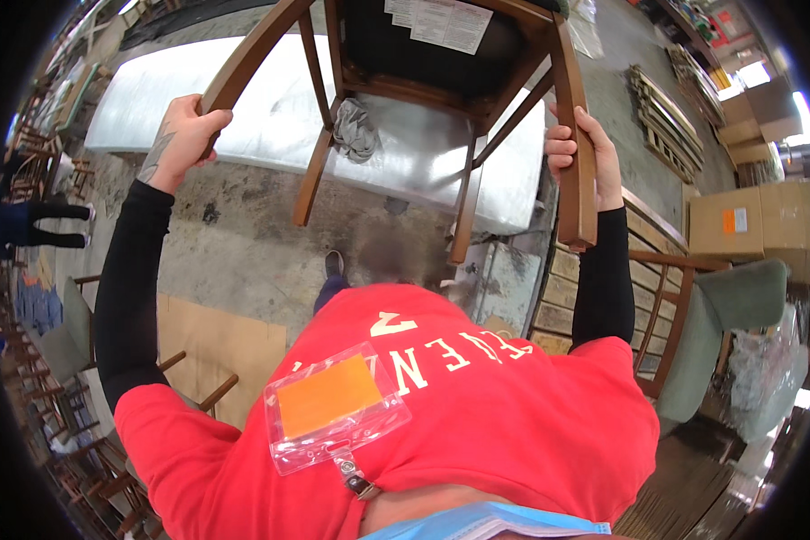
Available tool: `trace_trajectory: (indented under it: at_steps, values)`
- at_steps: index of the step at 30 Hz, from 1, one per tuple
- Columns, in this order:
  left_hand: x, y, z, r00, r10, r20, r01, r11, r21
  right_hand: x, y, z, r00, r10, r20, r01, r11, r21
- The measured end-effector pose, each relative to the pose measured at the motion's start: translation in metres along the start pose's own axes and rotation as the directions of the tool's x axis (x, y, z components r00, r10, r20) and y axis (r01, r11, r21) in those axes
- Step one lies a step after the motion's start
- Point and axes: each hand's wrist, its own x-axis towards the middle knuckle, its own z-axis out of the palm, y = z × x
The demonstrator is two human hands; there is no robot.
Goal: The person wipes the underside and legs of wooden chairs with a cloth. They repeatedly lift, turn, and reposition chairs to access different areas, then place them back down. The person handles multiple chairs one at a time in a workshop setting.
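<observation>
Room: workshop or warehouse with a stained concrete floor (243, 243), seen from above the person's chest.
Desk: long white-topped desk (270, 117) runs across the upper middle, just beyond the person's feet; a crumpled grey rag (355, 130) lies on it.
Chair: brown wooden chair (441, 54) is held up in the air, upside down, its dark seat underside facing the camera and its legs pointing toward the person; it hangs over the desk and floor, touching neither.
Label: white paper label (441, 22) is stuck on the seat underside.
Left hand: left hand (184, 135) is wrapped tight around one curved chair leg, fingers closed over the wood; a tattoo shows at the wrist.
Right hand: right hand (585, 153) is closed around the other thick leg, fingers curled round it from the left.
Clothing: red shirt (477, 405) with white lettering over black sleeves (126, 288); a clear badge holder (333, 405) with an orange card hangs on the chest; a blue mask edge shows at the bottom.
Feet: one shoe (333, 263) shows on the floor below the chair.
Right side: cardboard boxes (747, 220), wooden pallets (666, 117) and a green-cushioned chair (738, 297).
Left side: rows of wooden chair frames (54, 405) and brown cardboard (216, 342) on the floor; another person stands far off at the left edge.
</observation>
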Motion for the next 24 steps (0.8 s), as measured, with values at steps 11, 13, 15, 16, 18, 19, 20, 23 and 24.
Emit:
trace_trajectory:
  at_steps: [11, 13, 15, 16, 18, 19, 20, 23, 24]
  values:
    - [-0.048, 0.093, 0.105, 0.992, 0.051, 0.118, -0.059, 0.996, 0.061, -0.094, -0.066, -0.107, 0.998, -0.066, -0.01, 0.066, 0.998, 0.016]
    - [-0.049, 0.085, 0.099, 0.993, 0.04, 0.113, -0.043, 0.999, 0.027, -0.087, -0.066, -0.111, 0.999, -0.053, -0.001, 0.053, 0.999, -0.004]
    - [-0.047, 0.062, 0.098, 0.998, 0.039, 0.047, -0.037, 0.998, -0.06, -0.072, -0.052, -0.111, 0.99, -0.139, 0.003, 0.138, 0.983, -0.123]
    - [-0.043, 0.064, 0.102, 0.991, 0.067, 0.119, -0.047, 0.985, -0.165, -0.075, -0.05, -0.124, 0.964, -0.267, -0.009, 0.26, 0.945, -0.2]
    - [-0.038, 0.069, 0.104, 0.975, 0.065, 0.21, -0.014, 0.971, -0.239, -0.074, -0.035, -0.139, 0.93, -0.367, -0.035, 0.364, 0.929, -0.069]
    - [-0.036, 0.089, 0.118, 0.973, 0.119, 0.198, -0.069, 0.968, -0.241, -0.088, -0.04, -0.158, 0.907, -0.421, 0.003, 0.42, 0.905, -0.067]
    - [-0.045, 0.106, 0.112, 0.972, 0.109, 0.21, -0.045, 0.956, -0.29, -0.091, -0.03, -0.181, 0.849, -0.527, 0.036, 0.528, 0.848, -0.05]
    - [-0.069, 0.068, 0.098, 0.961, 0.022, 0.275, 0.194, 0.652, -0.733, -0.031, 0.047, -0.18, 0.782, -0.375, -0.497, 0.469, 0.88, 0.074]
    - [-0.084, 0.035, 0.1, 0.949, -0.001, 0.316, 0.255, 0.595, -0.763, -0.015, 0.112, -0.174, 0.762, -0.332, -0.556, 0.415, 0.91, 0.026]
